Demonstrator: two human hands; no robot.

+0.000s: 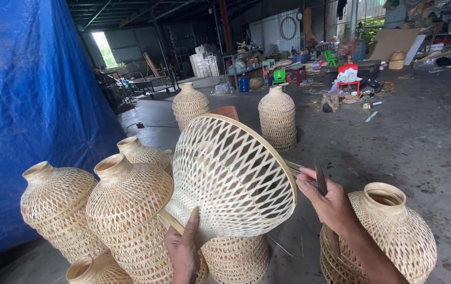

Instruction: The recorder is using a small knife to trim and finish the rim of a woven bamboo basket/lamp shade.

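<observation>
The left hand (182, 251) grips the pale, open-weave bamboo lampshade (230, 179) by its neck—tilted up, steadying it—so the right hand (329, 202), closed on a thin dark blade (321, 180), reaches its rim.

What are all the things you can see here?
Open-weave bamboo shade: one, pale tan, held up at centre.
Finished woven bamboo lamp shades: about eight, tan, on the floor around and behind.
Knife: one, dark blade, at the shade's rim.
Blue tarpaulin: one, hanging at left.
Small plastic chairs: red and green, far back.
Blue water jug: one, far back.
Concrete floor: grey, littered with strips.
Left hand: grips the shade's narrow end.
Right hand: holds the knife.
</observation>
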